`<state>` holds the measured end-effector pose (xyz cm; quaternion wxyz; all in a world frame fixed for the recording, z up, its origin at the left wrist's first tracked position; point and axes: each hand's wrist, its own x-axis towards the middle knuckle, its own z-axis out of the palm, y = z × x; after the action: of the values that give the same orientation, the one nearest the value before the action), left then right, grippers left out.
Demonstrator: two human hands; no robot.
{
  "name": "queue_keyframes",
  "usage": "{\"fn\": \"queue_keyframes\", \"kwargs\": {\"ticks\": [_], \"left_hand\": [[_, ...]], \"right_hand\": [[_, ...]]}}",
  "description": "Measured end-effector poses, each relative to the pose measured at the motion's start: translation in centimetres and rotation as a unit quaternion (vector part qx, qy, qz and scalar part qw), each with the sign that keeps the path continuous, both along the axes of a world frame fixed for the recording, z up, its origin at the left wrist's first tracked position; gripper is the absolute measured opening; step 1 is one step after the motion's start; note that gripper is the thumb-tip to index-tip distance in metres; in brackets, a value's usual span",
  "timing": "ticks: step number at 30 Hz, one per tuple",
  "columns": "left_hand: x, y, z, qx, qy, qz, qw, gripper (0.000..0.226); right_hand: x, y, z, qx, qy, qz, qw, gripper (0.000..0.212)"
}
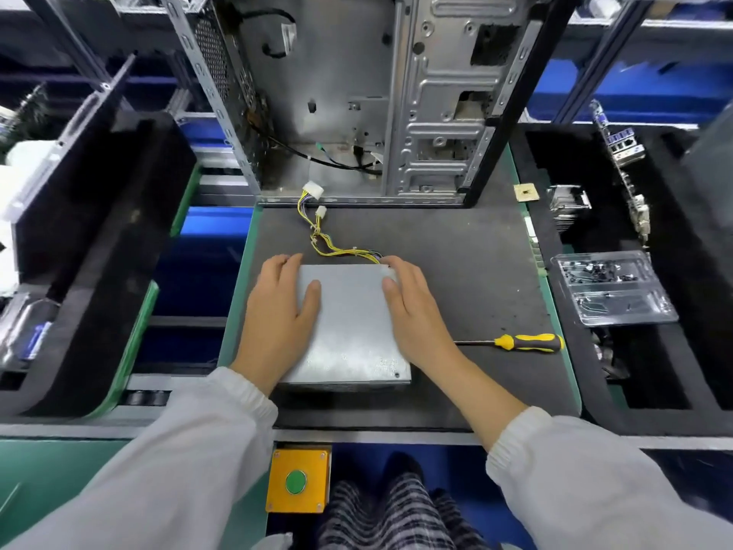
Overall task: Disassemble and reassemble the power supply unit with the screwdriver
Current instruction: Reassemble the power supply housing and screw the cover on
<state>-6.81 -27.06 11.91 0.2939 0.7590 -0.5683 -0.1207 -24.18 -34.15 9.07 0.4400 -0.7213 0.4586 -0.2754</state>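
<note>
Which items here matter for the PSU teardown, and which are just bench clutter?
In play: power supply unit under left hand and right hand; its wire bundle; screwdriver lying untouched to its right.

Lying about: open computer case; clear plastic tray holding small parts; yellow box with green button.

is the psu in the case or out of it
Out. The psu lies flat on the mat in front of the open case, both hands on it; its cables trail towards the case.
</note>
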Motion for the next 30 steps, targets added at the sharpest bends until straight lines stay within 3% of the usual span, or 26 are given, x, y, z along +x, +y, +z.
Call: {"fn": "queue_keyframes", "kwargs": {"ticks": [2,4,6,15,22,24,26,30], "left_hand": [[-1.0,0.1,1.2,-0.023,-0.141,-0.150,0.978,0.082],[-2.1,0.4,1.6,0.049,-0.240,-0.307,0.920,0.120],[-2.6,0.5,1.2,0.126,-0.312,-0.341,0.878,0.127],[-2.8,0.9,0.6,0.146,-0.277,-0.295,0.903,0.120],[-2.4,-1.5,0.5,0.185,-0.318,-0.338,0.866,0.141],[-2.5,-1.5,0.5,0.168,-0.318,-0.331,0.872,0.138],[-2.6,-1.3,0.6,0.161,-0.307,-0.328,0.879,0.136],[-2.6,-1.5,0.6,0.170,-0.296,-0.333,0.879,0.139]], "right_hand": [[0.2,-0.2,0.1,0.003,0.002,0.002,1.000,0.031],[0.0,-0.5,0.4,0.008,0.011,0.015,1.000,0.029],[-0.4,-1.0,0.9,0.014,0.014,0.019,1.000,0.028],[-1.4,-0.9,0.8,-0.029,0.025,0.009,0.999,0.028],[-1.3,-0.6,0.1,0.054,-0.075,0.031,0.995,0.031],[-1.7,-1.0,-0.2,0.100,-0.091,0.016,0.991,0.030],[-2.1,-1.3,-0.5,0.127,-0.084,-0.008,0.988,0.026],[-2.6,-2.1,-0.7,0.094,-0.006,0.030,0.995,0.039]]}}
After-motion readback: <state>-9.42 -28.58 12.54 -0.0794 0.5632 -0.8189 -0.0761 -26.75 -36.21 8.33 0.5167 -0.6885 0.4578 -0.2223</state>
